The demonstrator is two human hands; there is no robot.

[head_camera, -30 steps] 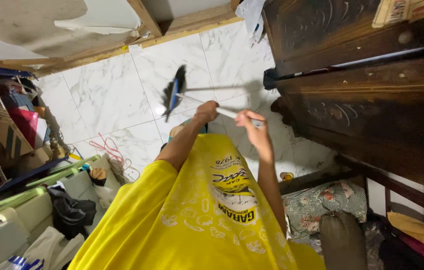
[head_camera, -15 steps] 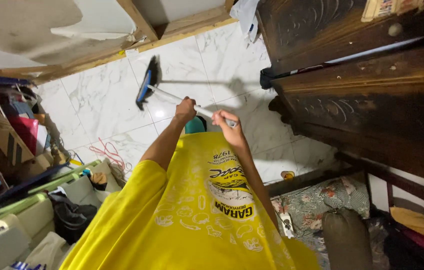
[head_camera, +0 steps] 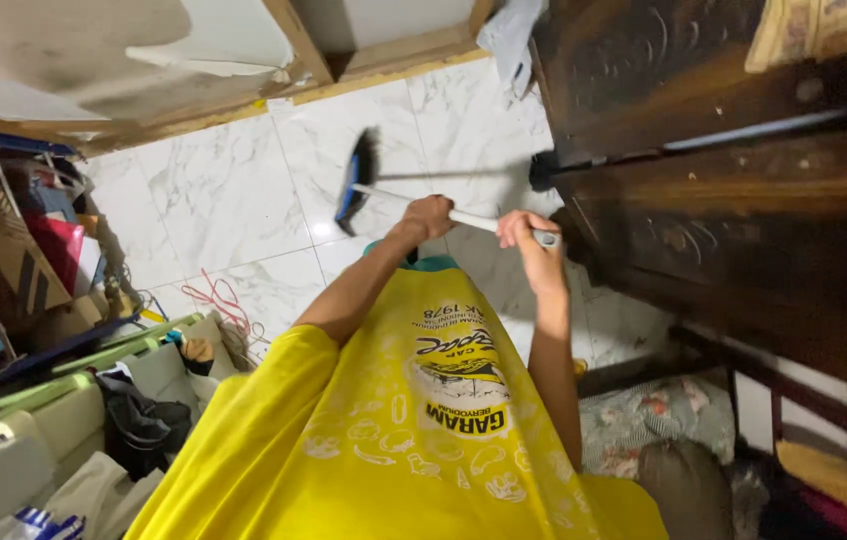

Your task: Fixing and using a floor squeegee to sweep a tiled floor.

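Note:
I hold a broom by its white handle (head_camera: pixel 472 219) with both hands. My left hand (head_camera: pixel 427 214) grips the handle lower down, nearer the head. My right hand (head_camera: pixel 531 240) is closed around the handle's top end. The broom head (head_camera: pixel 355 181), blue with dark bristles, rests on the white marble floor (head_camera: pixel 224 200) ahead of me. My yellow printed shirt (head_camera: pixel 404 430) fills the lower middle of the view.
A dark carved wooden cabinet (head_camera: pixel 734 170) stands close on the right. Boxes and books (head_camera: pixel 14 250) are piled on the left, with a black bag (head_camera: pixel 139 425) and a red cord (head_camera: pixel 209 295) on the floor. A wooden frame (head_camera: pixel 384 55) runs along the far wall. Floral cloth (head_camera: pixel 659 410) lies at lower right.
The broom head swung out to the far left, then came back to the right and nearer. Both hands moved right along with the handle, still gripping it.

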